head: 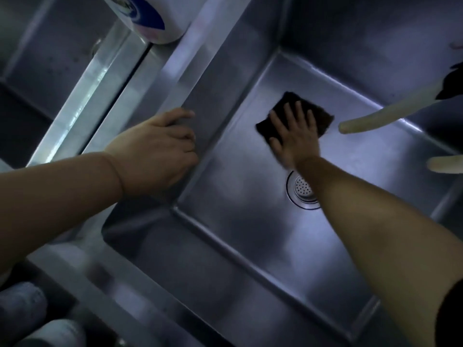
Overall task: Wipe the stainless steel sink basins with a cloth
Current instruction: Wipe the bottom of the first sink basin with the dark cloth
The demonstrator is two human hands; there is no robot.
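Right hand — fingers straight and spread — presses a dark cloth flat on the basin floor, at twelve o'clock from the drain. Left hand rests on the basin's rim at nine o'clock, fingers curled over its edge — holding nothing else.

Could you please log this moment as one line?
right hand presses cloth on basin floor | left hand grips rim | drain uncovered

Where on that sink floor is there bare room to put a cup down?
The near half of the steel basin floor, between the round drain strainer and the front wall, lies bare. The far end is crowded: the right hand presses the dark cloth, with a pale hose overhead.
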